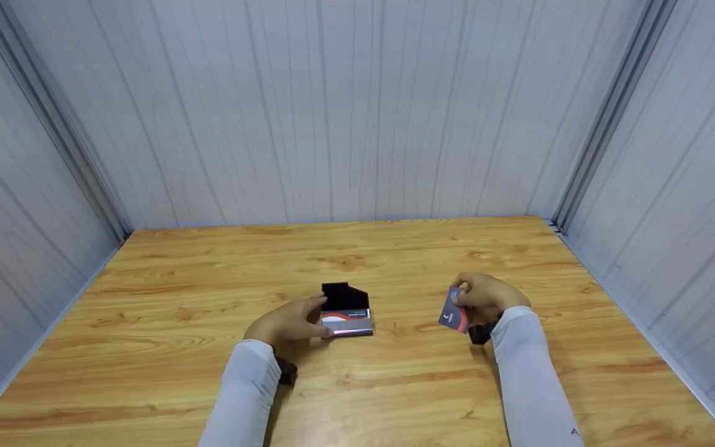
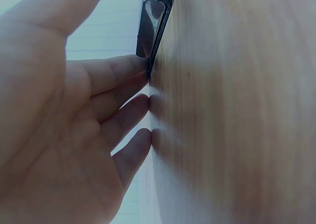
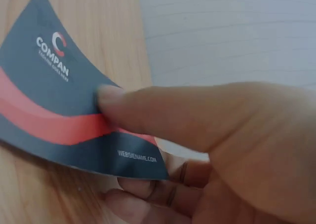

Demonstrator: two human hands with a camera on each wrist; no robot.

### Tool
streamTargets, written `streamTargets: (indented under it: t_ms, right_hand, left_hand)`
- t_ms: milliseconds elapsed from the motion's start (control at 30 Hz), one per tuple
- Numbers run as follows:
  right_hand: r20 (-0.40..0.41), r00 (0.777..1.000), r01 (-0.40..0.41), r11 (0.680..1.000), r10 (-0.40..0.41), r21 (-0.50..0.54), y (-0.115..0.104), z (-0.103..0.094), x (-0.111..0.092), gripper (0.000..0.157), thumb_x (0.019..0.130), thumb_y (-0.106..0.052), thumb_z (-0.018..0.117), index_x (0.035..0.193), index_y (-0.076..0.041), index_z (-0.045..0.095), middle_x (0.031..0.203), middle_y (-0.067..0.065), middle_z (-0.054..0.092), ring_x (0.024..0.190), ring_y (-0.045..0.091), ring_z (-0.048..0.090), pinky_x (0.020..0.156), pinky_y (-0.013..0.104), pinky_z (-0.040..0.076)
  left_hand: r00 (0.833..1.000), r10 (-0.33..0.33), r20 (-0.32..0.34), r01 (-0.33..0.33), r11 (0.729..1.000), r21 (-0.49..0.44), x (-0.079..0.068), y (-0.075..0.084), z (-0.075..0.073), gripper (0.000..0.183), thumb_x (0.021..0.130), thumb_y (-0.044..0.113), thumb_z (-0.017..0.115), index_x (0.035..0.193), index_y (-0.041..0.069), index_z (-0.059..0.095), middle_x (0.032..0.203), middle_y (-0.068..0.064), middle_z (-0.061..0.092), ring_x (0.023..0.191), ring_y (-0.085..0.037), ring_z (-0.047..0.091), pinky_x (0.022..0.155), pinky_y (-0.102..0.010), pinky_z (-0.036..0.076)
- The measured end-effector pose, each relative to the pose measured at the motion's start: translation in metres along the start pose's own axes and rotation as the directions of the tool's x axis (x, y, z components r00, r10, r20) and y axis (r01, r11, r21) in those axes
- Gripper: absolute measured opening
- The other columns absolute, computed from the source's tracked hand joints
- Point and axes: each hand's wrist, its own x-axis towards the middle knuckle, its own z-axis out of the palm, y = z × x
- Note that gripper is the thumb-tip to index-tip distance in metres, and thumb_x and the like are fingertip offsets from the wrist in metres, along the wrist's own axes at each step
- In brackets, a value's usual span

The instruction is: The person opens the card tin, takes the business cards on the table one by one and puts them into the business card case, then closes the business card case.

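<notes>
A business card case (image 1: 347,323) lies on the table with its black lid (image 1: 344,297) raised at the back. Inside it a grey, white and red card shows. My left hand (image 1: 289,321) holds the case from its left side, thumb at the near corner and a finger at the lid. In the left wrist view, the case's edge (image 2: 157,24) is at the top, and the lower fingertips (image 2: 143,104) touch the table. To the right, my right hand (image 1: 486,292) pinches a dark blue and red business card (image 3: 74,95) between thumb and fingers, above the table; the card bends slightly.
The wood-grain table (image 1: 208,267) stretches around both hands. Pale panelled walls (image 1: 351,112) stand behind it and at both sides. Each wrist carries a small black camera mount, and both forearms wear white sleeves (image 1: 537,379).
</notes>
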Motion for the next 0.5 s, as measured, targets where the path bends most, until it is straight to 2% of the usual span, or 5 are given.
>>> streamTargets:
  t_ms: [67, 100, 233, 300, 500]
  right_hand:
    - [0.009, 1.000, 0.005, 0.999, -0.006, 0.044, 0.001, -0.002, -0.001, 0.026, 0.103, -0.006, 0.053, 0.128, -0.001, 0.052, 0.118, 0.023, 0.050, 0.097, 0.033, 0.063, 0.073, 0.043, 0.058]
    - [0.003, 1.000, 0.015, 0.999, -0.015, 0.033, 0.001, -0.003, -0.001, 0.023, 0.104, -0.008, 0.051, 0.126, -0.001, 0.053, 0.116, 0.022, 0.051, 0.097, 0.032, 0.063, 0.074, 0.043, 0.057]
    - [-0.039, 0.994, 0.097, 0.985, -0.103, -0.145, -0.001, -0.009, 0.000, 0.020, 0.106, -0.013, 0.049, 0.120, -0.001, 0.055, 0.107, 0.018, 0.059, 0.093, 0.028, 0.063, 0.078, 0.040, 0.052]
    - [-0.049, 0.990, 0.120, 0.974, -0.132, -0.193, -0.003, -0.012, 0.000, 0.023, 0.106, -0.014, 0.048, 0.122, 0.001, 0.053, 0.106, 0.018, 0.060, 0.093, 0.026, 0.063, 0.081, 0.039, 0.051]
    - [-0.054, 0.989, 0.131, 0.984, -0.138, -0.119, -0.011, -0.015, -0.001, 0.026, 0.107, -0.014, 0.045, 0.125, 0.005, 0.045, 0.111, 0.022, 0.058, 0.093, 0.024, 0.065, 0.084, 0.043, 0.054]
  left_hand:
    - [1.000, 0.009, 0.000, -0.009, 1.000, 0.017, 0.000, 0.001, 0.000, 0.084, 0.092, 0.041, 0.073, 0.158, 0.008, 0.033, 0.161, -0.016, 0.028, 0.148, -0.033, 0.023, 0.117, -0.052, 0.023]
    - [1.000, 0.013, -0.001, -0.013, 1.000, 0.021, 0.000, 0.001, -0.001, 0.084, 0.092, 0.041, 0.073, 0.157, 0.007, 0.033, 0.161, -0.017, 0.028, 0.148, -0.034, 0.023, 0.117, -0.053, 0.023]
    - [1.000, -0.002, -0.002, 0.002, 1.000, 0.006, -0.001, 0.001, 0.000, 0.084, 0.091, 0.041, 0.074, 0.158, 0.009, 0.033, 0.161, -0.015, 0.028, 0.148, -0.033, 0.023, 0.117, -0.053, 0.023]
    - [1.000, -0.004, -0.005, 0.004, 1.000, -0.001, -0.001, 0.000, 0.000, 0.084, 0.091, 0.042, 0.074, 0.158, 0.010, 0.033, 0.161, -0.015, 0.028, 0.148, -0.033, 0.024, 0.117, -0.053, 0.024]
    - [1.000, -0.013, -0.011, 0.013, 1.000, -0.007, -0.002, -0.001, 0.001, 0.085, 0.091, 0.044, 0.074, 0.158, 0.011, 0.033, 0.161, -0.013, 0.028, 0.148, -0.032, 0.024, 0.117, -0.053, 0.023]
